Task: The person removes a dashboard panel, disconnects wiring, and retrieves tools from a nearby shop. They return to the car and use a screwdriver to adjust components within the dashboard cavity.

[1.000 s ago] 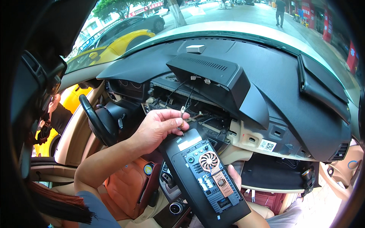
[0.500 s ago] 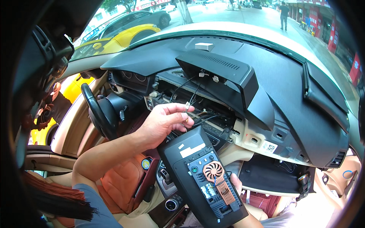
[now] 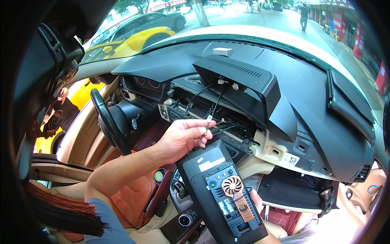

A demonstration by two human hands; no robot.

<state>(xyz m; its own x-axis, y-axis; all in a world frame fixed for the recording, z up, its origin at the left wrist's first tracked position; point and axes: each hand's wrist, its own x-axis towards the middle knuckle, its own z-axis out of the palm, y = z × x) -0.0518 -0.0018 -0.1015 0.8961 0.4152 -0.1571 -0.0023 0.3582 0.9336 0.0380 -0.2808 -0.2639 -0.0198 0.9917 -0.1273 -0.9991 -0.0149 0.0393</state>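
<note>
I pinch a thin cable with a small connector [image 3: 208,128] between the fingers of my left hand [image 3: 189,136], in front of the opened dashboard. My right hand [image 3: 255,199] grips the right side of a black screen unit [image 3: 199,187], mostly hidden behind it. Its back faces up, showing a copper-coloured fan [image 3: 232,186], sockets and white labels. The unit's top edge is just below my left hand. Above, a black housing [image 3: 235,73] with white clips rests on the dash, cables hanging from the dashboard cavity [image 3: 223,118] beneath it.
A steering wheel [image 3: 101,114] is at left, an orange seat [image 3: 132,195] and gear selector [image 3: 178,189] below. An open glovebox [image 3: 292,191] lies right. A black pouch [image 3: 349,105] sits on the dash. Outside are a yellow car [image 3: 138,40] and a walking person [image 3: 304,17].
The view has shifted slightly. My left hand, with the cable, has moved a little right and stays pinched; the screen unit remains in my right hand, slightly lower in the picture.
</note>
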